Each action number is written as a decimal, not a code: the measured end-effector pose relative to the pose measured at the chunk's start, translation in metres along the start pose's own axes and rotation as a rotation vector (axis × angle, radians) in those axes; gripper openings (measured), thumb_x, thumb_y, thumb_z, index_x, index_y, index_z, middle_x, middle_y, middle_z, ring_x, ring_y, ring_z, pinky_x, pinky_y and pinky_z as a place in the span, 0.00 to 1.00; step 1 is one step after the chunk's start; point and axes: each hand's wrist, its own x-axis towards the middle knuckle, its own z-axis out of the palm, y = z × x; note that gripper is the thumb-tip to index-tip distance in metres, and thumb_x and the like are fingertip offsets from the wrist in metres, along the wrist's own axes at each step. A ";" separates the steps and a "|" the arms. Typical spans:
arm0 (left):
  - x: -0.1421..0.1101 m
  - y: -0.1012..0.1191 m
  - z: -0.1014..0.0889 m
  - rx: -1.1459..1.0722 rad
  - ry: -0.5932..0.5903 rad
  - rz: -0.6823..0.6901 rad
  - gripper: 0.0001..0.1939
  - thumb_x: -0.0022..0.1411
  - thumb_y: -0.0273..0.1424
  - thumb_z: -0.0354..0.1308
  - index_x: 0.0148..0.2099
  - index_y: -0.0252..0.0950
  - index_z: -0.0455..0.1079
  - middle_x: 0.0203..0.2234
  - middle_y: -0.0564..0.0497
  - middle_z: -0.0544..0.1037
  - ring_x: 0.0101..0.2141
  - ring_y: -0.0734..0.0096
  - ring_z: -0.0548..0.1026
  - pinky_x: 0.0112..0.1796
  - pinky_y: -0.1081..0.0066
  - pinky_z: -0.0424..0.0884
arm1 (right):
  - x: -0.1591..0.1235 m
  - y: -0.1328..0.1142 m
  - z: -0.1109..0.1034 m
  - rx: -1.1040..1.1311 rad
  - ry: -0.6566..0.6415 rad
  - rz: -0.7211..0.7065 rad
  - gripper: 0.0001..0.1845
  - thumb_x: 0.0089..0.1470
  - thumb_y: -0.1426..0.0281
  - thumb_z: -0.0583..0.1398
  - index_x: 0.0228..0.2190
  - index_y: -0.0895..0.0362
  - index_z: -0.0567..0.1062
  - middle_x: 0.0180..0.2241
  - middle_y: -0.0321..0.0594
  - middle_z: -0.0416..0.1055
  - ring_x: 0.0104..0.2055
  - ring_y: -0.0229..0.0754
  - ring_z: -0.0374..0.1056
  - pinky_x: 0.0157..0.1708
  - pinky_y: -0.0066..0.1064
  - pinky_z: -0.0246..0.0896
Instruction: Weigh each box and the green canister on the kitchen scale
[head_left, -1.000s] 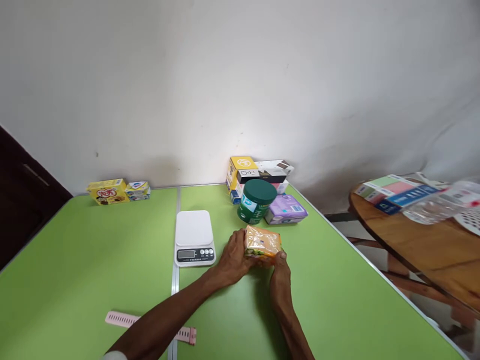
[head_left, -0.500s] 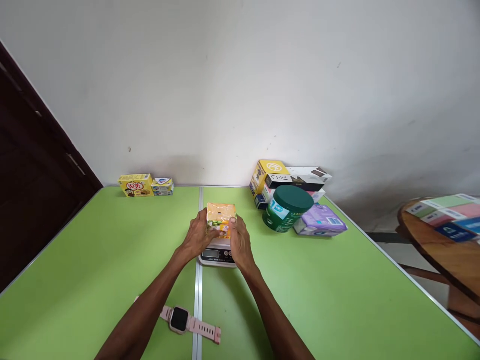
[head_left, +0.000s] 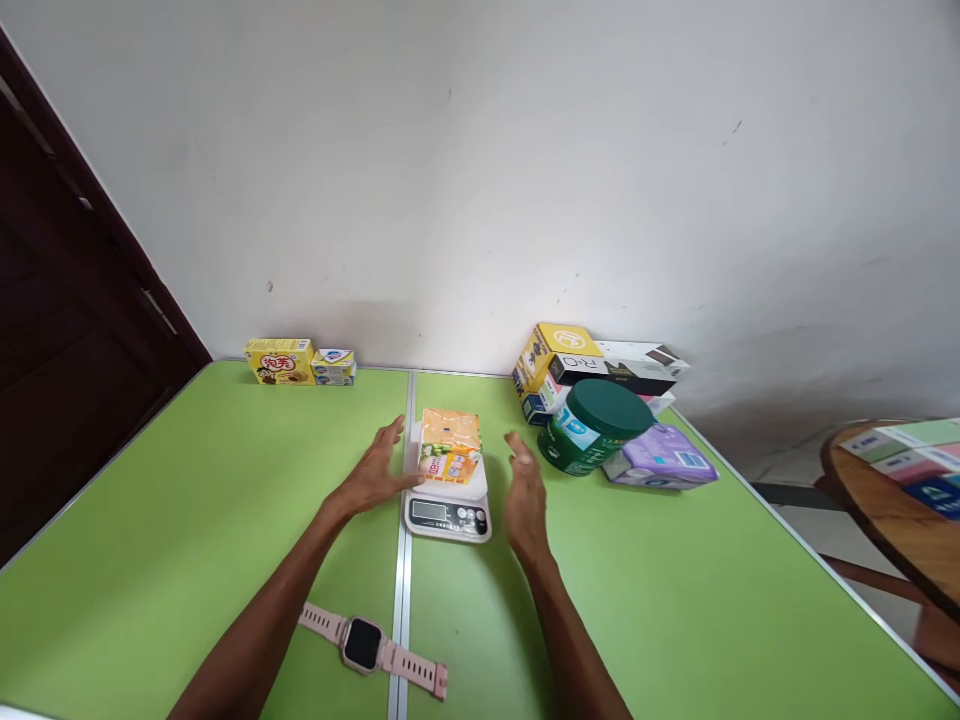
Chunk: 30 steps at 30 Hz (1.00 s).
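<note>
An orange-and-yellow plastic-wrapped packet (head_left: 450, 447) lies on the white platform of a kitchen scale (head_left: 448, 517), whose small display and buttons face me. To the left of the scale is my left hand (head_left: 379, 472), fingers spread, its thumb reaching close to the packet's lower left corner. My right hand (head_left: 525, 492) stands apart on the right side, with its fingers stretched out and nothing in it. A pink smartwatch (head_left: 362, 643) lies flat on the table below, strap unfastened, partly behind my left forearm.
On the green table (head_left: 315, 540), a yellow snack box (head_left: 280, 362) and a small box (head_left: 334, 367) stand at back left. Back right holds a green tub (head_left: 596, 428), a purple packet (head_left: 660, 458), a yellow box (head_left: 555, 352) and a black-and-white box (head_left: 622, 368). A wooden table (head_left: 870, 490) is beyond.
Both hands have let go of the packet and moved apart, left hand to the left, right hand to the right. The packet now rests on the scale. The view has shifted slightly.
</note>
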 end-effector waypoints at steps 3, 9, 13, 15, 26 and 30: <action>-0.011 -0.028 -0.022 -0.307 0.008 -0.111 0.42 0.50 0.40 0.77 0.64 0.39 0.67 0.60 0.36 0.74 0.60 0.47 0.74 0.62 0.46 0.67 | -0.002 0.022 -0.012 0.027 0.071 0.106 0.46 0.63 0.37 0.45 0.59 0.60 0.75 0.64 0.57 0.69 0.67 0.58 0.63 0.67 0.53 0.52; -0.019 -0.050 -0.027 -0.597 0.236 -0.182 0.33 0.50 0.42 0.77 0.55 0.35 0.72 0.48 0.40 0.81 0.51 0.54 0.81 0.61 0.50 0.69 | -0.006 0.033 -0.011 0.005 0.093 0.066 0.45 0.63 0.37 0.47 0.55 0.62 0.77 0.59 0.60 0.73 0.62 0.58 0.68 0.64 0.51 0.57; -0.016 -0.050 -0.022 -0.563 0.244 -0.182 0.33 0.48 0.43 0.77 0.53 0.35 0.74 0.48 0.40 0.82 0.51 0.53 0.81 0.60 0.51 0.70 | -0.006 0.030 -0.013 0.027 0.084 0.096 0.45 0.63 0.37 0.47 0.54 0.61 0.78 0.59 0.58 0.74 0.59 0.58 0.70 0.61 0.49 0.60; -0.016 -0.050 -0.022 -0.559 0.243 -0.178 0.34 0.49 0.44 0.77 0.54 0.35 0.74 0.48 0.39 0.82 0.51 0.53 0.81 0.60 0.51 0.70 | -0.006 0.029 -0.014 0.020 0.080 0.098 0.46 0.62 0.36 0.47 0.54 0.62 0.78 0.58 0.58 0.74 0.59 0.58 0.70 0.60 0.49 0.60; -0.021 -0.043 -0.021 -0.500 0.247 -0.179 0.32 0.50 0.45 0.76 0.53 0.35 0.74 0.47 0.40 0.81 0.50 0.55 0.81 0.60 0.51 0.70 | -0.004 0.031 -0.012 0.003 0.087 0.067 0.45 0.62 0.36 0.46 0.52 0.61 0.79 0.56 0.58 0.75 0.57 0.58 0.71 0.58 0.50 0.61; -0.020 -0.044 -0.020 -0.471 0.251 -0.173 0.33 0.48 0.46 0.76 0.52 0.36 0.73 0.47 0.41 0.81 0.50 0.55 0.81 0.60 0.51 0.70 | -0.005 0.026 -0.013 0.002 0.089 0.062 0.44 0.63 0.37 0.46 0.51 0.60 0.79 0.55 0.58 0.76 0.57 0.58 0.70 0.58 0.49 0.62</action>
